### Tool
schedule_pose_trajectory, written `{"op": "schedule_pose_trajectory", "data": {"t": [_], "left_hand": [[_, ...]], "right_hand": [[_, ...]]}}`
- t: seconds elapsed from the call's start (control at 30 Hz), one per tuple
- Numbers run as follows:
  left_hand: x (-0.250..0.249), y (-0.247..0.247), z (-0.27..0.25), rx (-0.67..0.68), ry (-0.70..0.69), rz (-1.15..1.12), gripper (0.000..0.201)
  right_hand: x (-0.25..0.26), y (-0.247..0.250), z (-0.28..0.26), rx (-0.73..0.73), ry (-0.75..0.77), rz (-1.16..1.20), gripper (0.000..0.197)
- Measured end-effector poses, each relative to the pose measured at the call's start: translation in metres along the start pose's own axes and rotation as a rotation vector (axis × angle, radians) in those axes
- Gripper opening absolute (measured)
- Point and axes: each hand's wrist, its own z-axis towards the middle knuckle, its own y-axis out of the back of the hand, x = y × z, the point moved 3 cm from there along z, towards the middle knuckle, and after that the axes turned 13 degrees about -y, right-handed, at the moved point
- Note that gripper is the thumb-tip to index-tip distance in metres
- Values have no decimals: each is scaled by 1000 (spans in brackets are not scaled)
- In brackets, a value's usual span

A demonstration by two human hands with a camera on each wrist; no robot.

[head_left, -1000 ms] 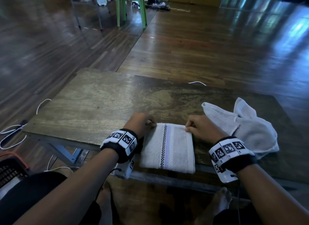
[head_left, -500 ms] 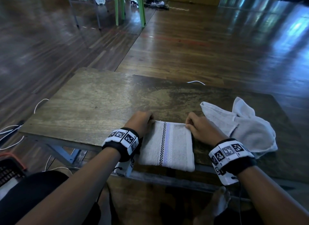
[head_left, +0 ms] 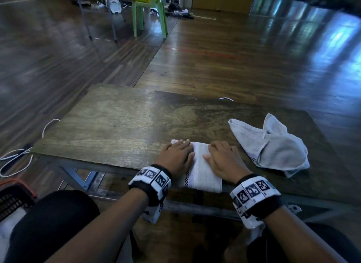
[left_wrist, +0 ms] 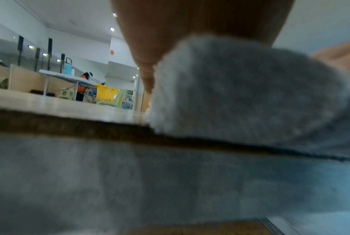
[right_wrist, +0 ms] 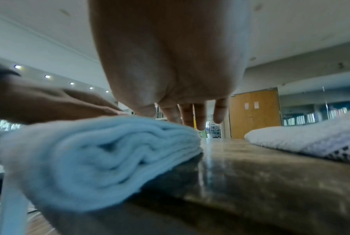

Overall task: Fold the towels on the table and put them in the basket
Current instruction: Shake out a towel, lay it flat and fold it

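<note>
Your left hand and right hand lie flat, fingers straight, side by side on the folded towel at the counter edge. Its near end overhangs, so lifting carelessly could unfold it; the second towel remains crumpled.

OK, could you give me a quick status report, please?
Left hand and right hand flat on folded towel at table edge. Crumpled towel waiting. Nothing blocking.
</note>
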Motion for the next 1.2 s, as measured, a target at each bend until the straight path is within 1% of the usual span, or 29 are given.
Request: {"op": "schedule_pose_trajectory", "data": {"t": [0.07, 0.13, 0.2, 0.3, 0.5, 0.6, 0.7, 0.73, 0.77, 0.8, 0.87, 0.9, 0.93, 0.97, 1.1, 1.2], "left_hand": [[-3, -13, -6, 81, 51, -2, 52], [-2, -20, -7, 108, 90, -10, 55], [0, -24, -4, 114, 110, -14, 57], [4, -26, 0, 111, 135, -38, 59], [17, -23, 3, 98, 202, -82, 61], [26, -20, -4, 93, 244, -106, 60], [36, -15, -12, 98, 315, -119, 57], [37, -12, -14, 77, 329, -122, 55], [39, -7, -17, 27, 340, -135, 52], [39, 0, -20, -51, 355, -160, 46], [41, 13, -25, -202, 422, -273, 34], [43, 17, -28, -238, 462, -346, 31], [44, 19, -29, -233, 487, -400, 29], [43, 19, -30, -198, 492, -426, 29], [37, 17, -30, -29, 489, -434, 41], [36, 16, -28, 32, 529, -482, 43]], "right_hand": [[4, -6, -8, 98, -79, 118, 58], [8, -16, -15, 157, -143, 192, 61], [12, -26, -18, 175, -189, 203, 61], [12, -36, -17, 153, -222, 208, 59], [5, -38, -8, 128, -219, 182, 59], [0, -35, -8, 84, -221, 178, 59], [-9, -28, -9, 17, -259, 193, 56], [-12, -25, -9, -7, -287, 212, 56], [-15, -23, -9, -22, -328, 253, 55], [-16, -18, -11, -26, -371, 319, 55], [-20, -12, -13, 18, -454, 465, 47], [-21, -11, -13, 72, -481, 529, 42], [-22, -11, -13, 118, -504, 573, 38], [-22, -10, -12, 138, -524, 579, 37], [-24, -17, -5, 167, -597, 596, 42], [-22, -21, -3, 250, -592, 716, 43]]}}
